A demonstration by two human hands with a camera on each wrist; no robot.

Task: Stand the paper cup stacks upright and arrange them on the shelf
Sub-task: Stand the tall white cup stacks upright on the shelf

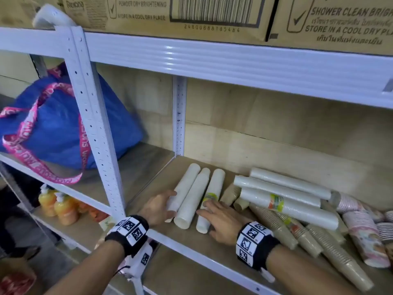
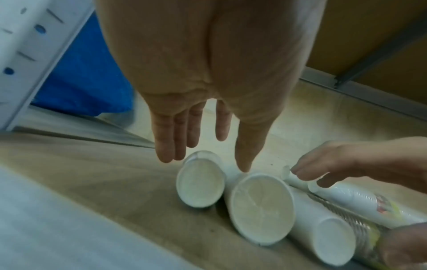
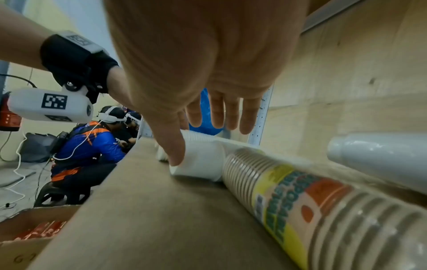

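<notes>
Shelf (image 1: 148,188) board: bare wood at the left third, from the upright post (image 1: 179,116) fwd to the white front rail. Three white cup stacks (image 1: 197,196) lie flat side by side, mid-left, ends near the front edge. Rt of them, a jumbled pile: wrapped white stacks (image 1: 282,192) on top, brown stacks (image 1: 319,241) running to the front edge, pink printed stacks (image 1: 361,231) far rt. None upright.

Left hand (image 1: 158,207): fingers straight, spread, touching the leftmost white stack. Right hand (image 1: 221,222): fingers extended, resting over the third white stack near its label. Neither closed round anything.

Adjacent bay: blue bag (image 1: 63,124), contents not visible. Cardboard boxes (image 1: 191,13) on the tier above.
</notes>
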